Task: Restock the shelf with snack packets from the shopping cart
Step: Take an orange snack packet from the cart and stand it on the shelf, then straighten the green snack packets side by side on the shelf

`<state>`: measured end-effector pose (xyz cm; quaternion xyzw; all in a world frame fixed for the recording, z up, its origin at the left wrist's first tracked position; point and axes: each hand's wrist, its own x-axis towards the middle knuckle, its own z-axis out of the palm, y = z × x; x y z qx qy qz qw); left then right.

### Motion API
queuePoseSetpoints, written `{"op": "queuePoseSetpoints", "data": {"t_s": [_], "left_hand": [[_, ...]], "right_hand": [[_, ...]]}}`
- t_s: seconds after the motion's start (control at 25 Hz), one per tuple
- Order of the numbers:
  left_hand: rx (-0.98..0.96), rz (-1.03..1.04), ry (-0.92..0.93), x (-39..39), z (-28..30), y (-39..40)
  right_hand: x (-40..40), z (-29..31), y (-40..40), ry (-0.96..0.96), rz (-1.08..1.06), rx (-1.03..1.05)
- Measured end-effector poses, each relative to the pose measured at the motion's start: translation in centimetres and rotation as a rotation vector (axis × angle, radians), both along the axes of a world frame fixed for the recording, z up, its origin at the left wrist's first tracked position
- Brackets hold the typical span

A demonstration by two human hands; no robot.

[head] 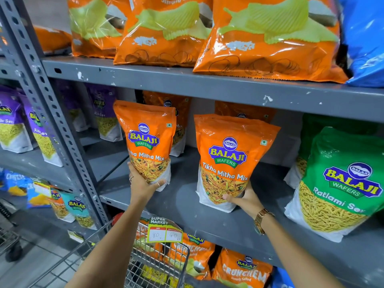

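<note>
Two orange Tikha Mitha Mix packets stand upright on the grey middle shelf (pixel 218 223). My left hand (pixel 142 183) grips the bottom of the left packet (pixel 148 140), which sits near the shelf's left end. My right hand (pixel 245 197) holds the lower right corner of the right packet (pixel 230 161), whose base rests on the shelf near its front edge. More orange packets of the same kind stand behind them. The wire shopping cart (pixel 133 260) is below my arms, with packets inside.
A green Ratlami Sev packet (pixel 340 183) stands to the right on the same shelf. Large orange crisp bags (pixel 268 36) fill the shelf above. Purple packets (pixel 104 113) stand to the left. A price tag (pixel 165 232) hangs from the shelf edge. Crunchem bags (pixel 241 269) sit below.
</note>
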<state>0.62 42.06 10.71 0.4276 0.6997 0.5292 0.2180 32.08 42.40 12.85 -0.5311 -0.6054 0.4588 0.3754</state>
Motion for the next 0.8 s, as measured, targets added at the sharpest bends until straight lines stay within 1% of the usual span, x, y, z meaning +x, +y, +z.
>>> {"op": "queuePoseSetpoints", "data": {"t_s": [0.12, 0.2, 0.28, 0.36, 0.48, 0.56, 0.68, 0.8], "left_hand": [[-0.067, 0.052, 0.034, 0.9, 0.0, -0.8], [-0.011, 0.028, 0.054, 1.8, 0.0, -1.9], [0.046, -0.025, 0.071, 3.1, 0.2, -3.3], [0.049, -0.085, 0.087, 5.1, 0.3, -4.5], [0.100, -0.207, 0.070, 8.5, 0.6, -6.2], [0.130, -0.272, 0.075, 10.8, 0.8, -7.2], [0.145, -0.341, 0.084, 14.1, 1.4, -8.6], [0.180, -0.403, 0.069, 17.4, 2.6, -9.4]], "right_hand": [[0.7, 0.4, -0.2, -0.063, 0.019, -0.022], [1.6, 0.4, -0.7, -0.091, 0.021, 0.017], [2.8, 0.0, -1.6, -0.037, -0.039, 0.061], [4.2, -0.3, -2.8, -0.026, -0.192, 0.118], [6.5, -0.3, -5.4, -0.145, -0.532, 0.305], [8.1, 0.1, -7.3, -0.175, -0.702, 0.388], [10.5, 0.9, -9.7, -0.205, -0.884, 0.451], [13.7, 1.4, -11.3, -0.256, -0.970, 0.478]]}}
